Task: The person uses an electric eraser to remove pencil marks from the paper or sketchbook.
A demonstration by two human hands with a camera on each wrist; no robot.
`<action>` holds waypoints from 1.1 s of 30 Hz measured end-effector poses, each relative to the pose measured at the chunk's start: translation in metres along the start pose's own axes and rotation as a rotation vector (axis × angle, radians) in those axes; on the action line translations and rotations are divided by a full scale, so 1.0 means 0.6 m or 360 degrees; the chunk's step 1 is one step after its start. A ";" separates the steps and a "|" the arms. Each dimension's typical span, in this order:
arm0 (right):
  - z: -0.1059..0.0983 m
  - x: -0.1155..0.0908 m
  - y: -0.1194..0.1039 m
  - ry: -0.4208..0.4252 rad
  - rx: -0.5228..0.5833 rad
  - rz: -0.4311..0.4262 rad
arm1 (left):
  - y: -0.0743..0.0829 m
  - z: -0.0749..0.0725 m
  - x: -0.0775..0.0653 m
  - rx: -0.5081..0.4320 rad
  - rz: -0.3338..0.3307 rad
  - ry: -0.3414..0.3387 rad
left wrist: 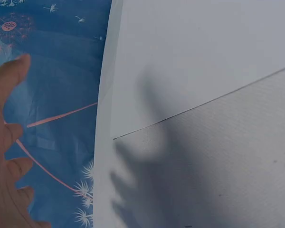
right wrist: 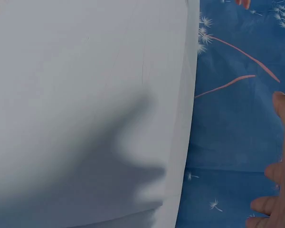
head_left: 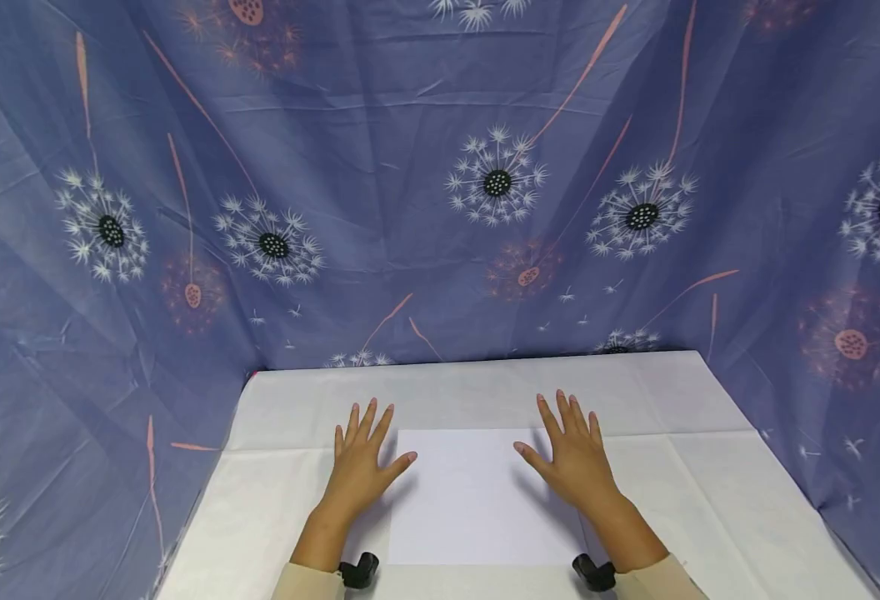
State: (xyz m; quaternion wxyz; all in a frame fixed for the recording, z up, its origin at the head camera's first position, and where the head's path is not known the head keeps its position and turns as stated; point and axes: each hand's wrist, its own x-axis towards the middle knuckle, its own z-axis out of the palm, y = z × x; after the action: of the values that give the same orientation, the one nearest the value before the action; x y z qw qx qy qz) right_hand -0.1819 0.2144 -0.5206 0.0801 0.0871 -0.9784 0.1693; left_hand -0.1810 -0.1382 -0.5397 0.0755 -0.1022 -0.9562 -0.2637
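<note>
A white sheet of paper (head_left: 477,500) lies flat on the table, between my two hands. Over its left edge my left hand (head_left: 360,471) is held with fingers spread and the thumb pointing inward. My right hand (head_left: 577,462) mirrors it at the paper's right edge, fingers also spread. Neither hand holds anything, and both cast shadows below them. In the left wrist view the left fingers and thumb (left wrist: 12,80) show at the left side. The right thumb (right wrist: 284,107) and several fingertips appear at the right side of the right wrist view.
A white cloth with fold lines covers the table (head_left: 710,500). Behind and on both sides hangs a blue curtain (head_left: 380,167) printed with dandelions. Each wrist carries a black camera mount, one on the left (head_left: 359,571) and one on the right (head_left: 594,573).
</note>
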 end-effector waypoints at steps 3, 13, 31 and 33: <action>-0.003 0.000 0.004 0.0022 0.0006 -0.0008 | 0.000 -0.001 -0.003 -0.0090 0.0022 -0.0027; 0.000 -0.007 0.029 0.0082 -0.0001 0.0019 | -0.003 0.006 -0.019 -0.0189 0.0048 -0.0136; -0.001 -0.032 0.072 0.0106 -0.0024 0.0091 | -0.011 0.032 -0.049 -0.0100 0.0092 -0.0283; 0.001 -0.033 0.078 0.0112 -0.0029 0.0101 | -0.012 0.034 -0.052 -0.0085 0.0096 -0.0305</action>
State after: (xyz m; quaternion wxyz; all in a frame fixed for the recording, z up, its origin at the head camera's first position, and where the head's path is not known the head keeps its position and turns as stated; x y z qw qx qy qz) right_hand -0.1717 0.2604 -0.5395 0.1097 0.0492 -0.9788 0.1660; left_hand -0.1546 -0.1386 -0.5667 -0.0112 -0.1575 -0.9482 -0.2756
